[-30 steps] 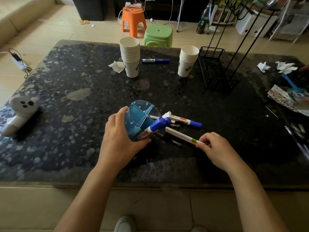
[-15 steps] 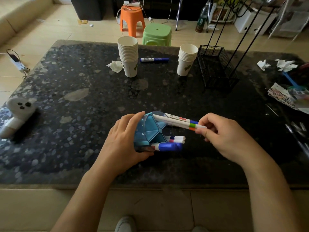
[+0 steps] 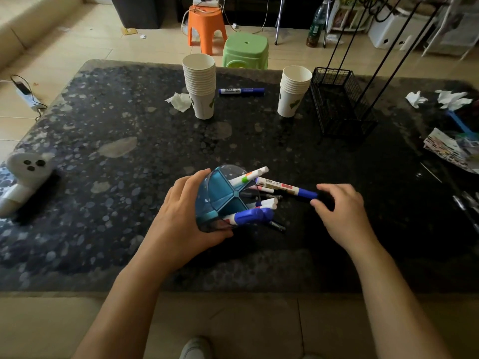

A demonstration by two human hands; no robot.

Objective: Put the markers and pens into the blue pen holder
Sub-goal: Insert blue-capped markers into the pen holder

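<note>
Left hand (image 3: 178,224) grip clenched around translucent blue plastic pen holder (image 3: 220,195), tilted on dark speckled bench (image 3: 129,125), mouth toward right hand (image 3: 339,211). Right grip released, fingertips just beside blue-capped white marker (image 3: 285,188) lying between hands. Best pinched near cap, slid into an open compartment with holder steadied.

Polished, speckled dark stone on the table (image 3: 134,120). Translucent, glossy blue plastic in the pen holder (image 3: 220,193). Smooth plastic on the markers (image 3: 285,188). Matt white paper in the stacked cups (image 3: 201,86). Thin black metal wire in the basket (image 3: 339,104). Crumpled tissue (image 3: 180,101). Glossy moulded plastic on the stools (image 3: 246,49).
</note>
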